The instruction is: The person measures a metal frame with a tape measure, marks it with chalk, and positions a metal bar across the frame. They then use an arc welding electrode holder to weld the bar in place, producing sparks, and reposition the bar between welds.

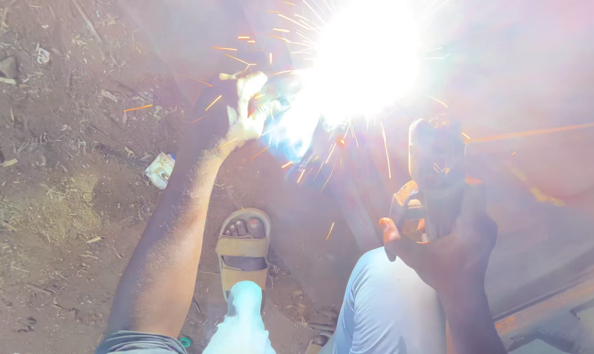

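**Head view: welding flash between your two raised hands**

Head view shows a white welding flash (365,56) filling the upper middle, with orange sparks (323,177) flying out from it on all sides. Take that flash as your landmark.

Your left hand (248,108) is just left of the flash and a little below it, arm stretched out from the lower left. Its fingers are curled around something thin, probably a rod holder, but the glare washes out the tool and you cannot tell its shape. The hand looks clamped, not spread.

Your right hand (451,246) is well below and to the right of the flash, raised in the foreground. It grips a dark hand shield (438,167) from beneath, fingers and thumb wrapped round its lower part, and the shield stands upright above the fist.

Straight below the flash, your foot in a tan sandal (244,252) rests on bare brown dirt (54,196). Your knees in pale trousers (382,308) sit lower still, near the bottom edge. Left of the flash, well apart, a small crumpled white wrapper (160,170) lies on the dirt. Right of the flash, the haze hides the metalwork being welded.
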